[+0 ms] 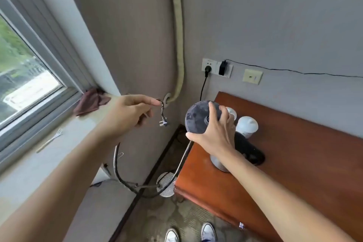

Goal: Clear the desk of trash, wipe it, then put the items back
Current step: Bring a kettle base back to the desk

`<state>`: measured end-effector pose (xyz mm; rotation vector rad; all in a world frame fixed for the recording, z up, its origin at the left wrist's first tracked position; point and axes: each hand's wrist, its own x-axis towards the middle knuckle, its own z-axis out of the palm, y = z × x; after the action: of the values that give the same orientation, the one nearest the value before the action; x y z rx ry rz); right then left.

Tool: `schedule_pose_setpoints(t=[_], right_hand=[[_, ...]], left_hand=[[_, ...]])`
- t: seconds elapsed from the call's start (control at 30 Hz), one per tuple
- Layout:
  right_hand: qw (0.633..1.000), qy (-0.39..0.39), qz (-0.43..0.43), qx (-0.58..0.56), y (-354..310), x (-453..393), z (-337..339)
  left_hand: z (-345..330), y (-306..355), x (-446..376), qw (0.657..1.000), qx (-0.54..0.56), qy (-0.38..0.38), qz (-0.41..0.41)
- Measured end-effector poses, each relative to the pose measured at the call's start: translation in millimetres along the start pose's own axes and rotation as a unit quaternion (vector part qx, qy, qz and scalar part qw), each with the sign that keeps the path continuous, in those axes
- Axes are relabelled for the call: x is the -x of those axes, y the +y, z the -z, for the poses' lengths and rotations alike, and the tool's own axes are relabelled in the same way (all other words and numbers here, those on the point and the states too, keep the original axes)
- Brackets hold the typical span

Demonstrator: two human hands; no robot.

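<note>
Left hand [125, 113] pinches the cord [117, 165]; right hand [214, 129] grips the kettle base [198, 117].

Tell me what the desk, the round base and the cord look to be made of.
Desk: reddish-brown wood or veneer, smooth with a soft sheen.
Round base, held by the right hand: likely dark plastic, its matte underside dusty and mottled.
Cord, its end pinched by the left hand: flexible dark rubber or plastic sheath, grimy.

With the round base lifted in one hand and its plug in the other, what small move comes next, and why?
Probably gather the drooping cord, since the left hand pinches it near the plug while the right hand holds the kettle base above the desk.
</note>
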<state>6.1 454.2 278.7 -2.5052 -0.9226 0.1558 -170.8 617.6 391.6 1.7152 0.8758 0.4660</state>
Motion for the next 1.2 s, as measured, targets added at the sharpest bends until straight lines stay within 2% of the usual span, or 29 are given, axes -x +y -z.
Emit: schedule_pose_setpoints(t=[0.13,0.37,0.57,0.73,0.83,1.0,1.2], right_hand=[[0.996,0.001,-0.093,-0.007,16,-21,12],[0.972,-0.016,-0.233,-0.032,35,-107,28],[0.923,-0.065,-0.368,-0.094,74,-203,15],[0.889,-0.116,-0.438,-0.070,109,-270,-4],[0.871,-0.138,-0.469,-0.048,131,-302,-28],[0.855,-0.156,-0.494,-0.002,162,-325,-60],[0.846,-0.188,-0.498,0.040,180,-335,-94]], left_hand=[[-26,-2,-40,0.999,-0.019,-0.023,-0.022],[-72,-5,-113,0.998,-0.049,0.024,-0.045],[-94,-16,-178,0.994,0.016,0.104,0.012],[-116,-39,-224,0.990,0.046,0.115,0.066],[-125,-57,-251,0.988,0.059,0.107,0.100],[-139,-87,-297,0.987,0.003,0.090,0.130],[-169,-127,-326,0.986,-0.069,-0.013,0.152]])
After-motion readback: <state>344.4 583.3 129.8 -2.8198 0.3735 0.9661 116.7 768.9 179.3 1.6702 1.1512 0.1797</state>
